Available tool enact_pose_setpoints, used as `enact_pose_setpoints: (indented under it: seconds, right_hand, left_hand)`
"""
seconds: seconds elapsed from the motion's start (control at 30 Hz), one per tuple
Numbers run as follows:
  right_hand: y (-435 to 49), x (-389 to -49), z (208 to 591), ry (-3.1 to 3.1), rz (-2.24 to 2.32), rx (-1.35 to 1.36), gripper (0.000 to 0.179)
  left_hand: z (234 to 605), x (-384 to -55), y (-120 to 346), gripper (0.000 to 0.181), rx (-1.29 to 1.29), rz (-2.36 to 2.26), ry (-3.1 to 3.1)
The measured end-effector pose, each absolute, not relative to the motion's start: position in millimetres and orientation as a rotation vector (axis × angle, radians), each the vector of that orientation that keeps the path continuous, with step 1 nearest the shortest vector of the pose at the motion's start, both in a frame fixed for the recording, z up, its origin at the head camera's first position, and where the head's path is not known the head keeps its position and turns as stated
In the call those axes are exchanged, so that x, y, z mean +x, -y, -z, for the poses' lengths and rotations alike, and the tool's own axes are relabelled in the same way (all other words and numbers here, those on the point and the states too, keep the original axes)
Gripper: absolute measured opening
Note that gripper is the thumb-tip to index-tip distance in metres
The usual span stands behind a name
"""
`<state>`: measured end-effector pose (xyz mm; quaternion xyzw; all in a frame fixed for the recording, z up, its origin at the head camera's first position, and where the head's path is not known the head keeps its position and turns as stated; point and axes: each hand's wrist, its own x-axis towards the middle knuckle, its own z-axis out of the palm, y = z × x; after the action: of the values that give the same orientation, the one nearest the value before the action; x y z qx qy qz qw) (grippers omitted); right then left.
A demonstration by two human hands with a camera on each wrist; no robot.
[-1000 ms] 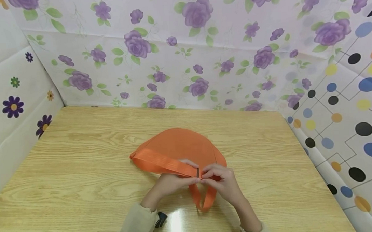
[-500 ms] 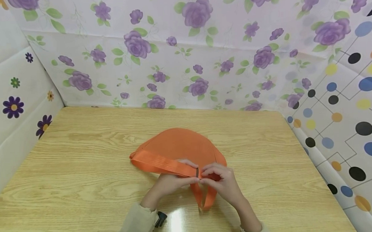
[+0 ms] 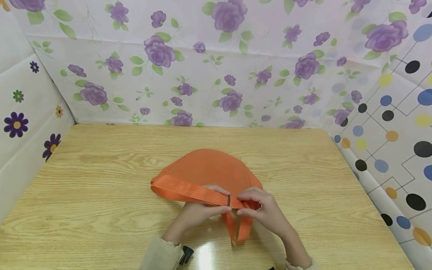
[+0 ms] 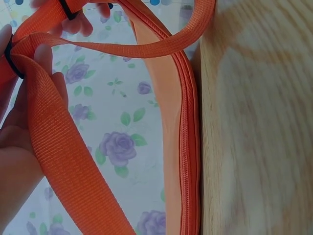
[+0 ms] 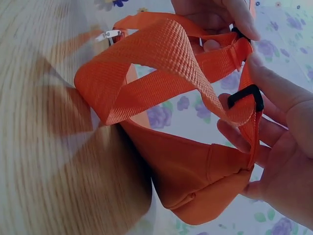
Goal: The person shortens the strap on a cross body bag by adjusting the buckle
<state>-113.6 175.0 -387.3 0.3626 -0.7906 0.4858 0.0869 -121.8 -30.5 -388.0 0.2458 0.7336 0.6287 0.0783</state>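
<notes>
Wearing pale sleeves (image 3: 159, 258), the person is nearest to me, and a black clip (image 3: 186, 255) lies just beside the left one. The left hand (image 3: 199, 214) pinches the orange strap (image 3: 189, 190) between thumb and fingers, close to one black buckle (image 3: 228, 200). The right hand (image 3: 266, 210) also has its thumb and fingers closed on the strap, near a second buckle (image 5: 246, 98). Below them a loop (image 3: 242, 229) of strap hangs toward the person.

This loop worries me: it seems to have a turn in it, so a pull could make the strap fold inside a buckle and jam there. If the left fingers become loose during a pull, the buckle may slip along the strap.

Just beyond the hands, the orange bag (image 3: 210, 167) rests on the wooden table (image 3: 95, 163). No hand seems to press on its body, so a strong tug could drag it or tip it over. Farthest from me is the flowered wall (image 3: 159, 51).
</notes>
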Motion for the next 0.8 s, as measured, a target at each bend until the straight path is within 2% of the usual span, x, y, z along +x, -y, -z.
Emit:
enact_pose_setpoints:
  seconds: [0.2,0.57,0.8]
  right_hand:
    - [-173,-113,389,2.338,-1.516,1.021,0.029]
    - [-167,-113,393,2.179,-1.616,1.029,0.026]
    - [-163,-114,395,2.118,-1.633,1.079,0.028]
  left_hand:
    - [384,-120,31,0.027,0.719,-1.865,-2.193]
    - [407,-130,31,0.029,0.791,-1.891,-2.174]
    - [393,-125,29,0.026,0.785,-1.888,-2.12]
